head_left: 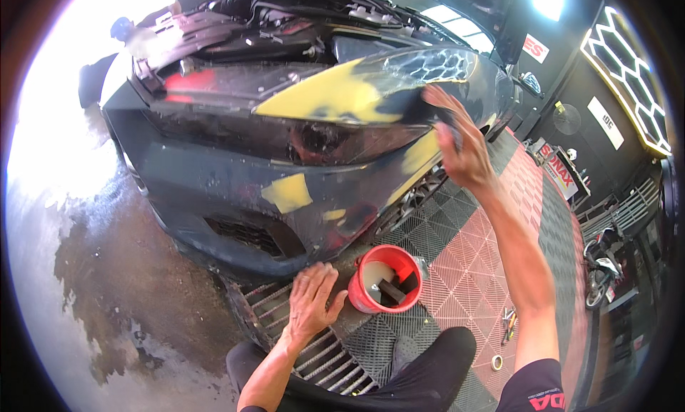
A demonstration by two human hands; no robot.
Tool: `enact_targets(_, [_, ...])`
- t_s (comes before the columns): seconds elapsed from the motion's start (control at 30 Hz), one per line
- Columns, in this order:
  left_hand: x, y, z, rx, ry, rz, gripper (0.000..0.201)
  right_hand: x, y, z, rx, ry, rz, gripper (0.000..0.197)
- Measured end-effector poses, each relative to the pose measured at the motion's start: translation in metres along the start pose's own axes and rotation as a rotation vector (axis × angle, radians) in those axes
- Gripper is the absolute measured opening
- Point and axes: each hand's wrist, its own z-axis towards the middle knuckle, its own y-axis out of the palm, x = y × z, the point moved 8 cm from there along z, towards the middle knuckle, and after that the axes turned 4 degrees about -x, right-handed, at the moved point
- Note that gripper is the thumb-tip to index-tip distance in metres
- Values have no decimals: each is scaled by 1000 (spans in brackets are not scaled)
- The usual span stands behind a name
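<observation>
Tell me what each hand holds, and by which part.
The right hand presses a small dark block, gripped from above, against the car's fender. The left hand holds nothing.

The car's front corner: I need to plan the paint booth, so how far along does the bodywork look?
Done: yellow filler patches cover the fender and bumper. In hand: the right hand presses something dark, too blurred to name, against the fender edge, while the left hand rests on the floor grate beside a red bucket. Left: filler still bare, red spots exposed, no fresh paint visible.
</observation>
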Motion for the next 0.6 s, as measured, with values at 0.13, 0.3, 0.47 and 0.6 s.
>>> enact_targets(0.13, [40, -107, 119, 295, 67, 391, 90, 21, -25, -80, 160, 247, 104, 51])
enact_targets(0.3, [37, -150, 226, 354, -19, 618, 104, 23, -29, -142, -20, 270, -52, 50])
enact_targets(0.47, [65, -121, 252, 348, -16, 576, 106, 57, -44, -231, -134, 548, -38, 50])
enact_targets(0.6, [89, -67, 279, 215, 81, 642, 105, 69, -34, -262, -203, 689, 11, 51])
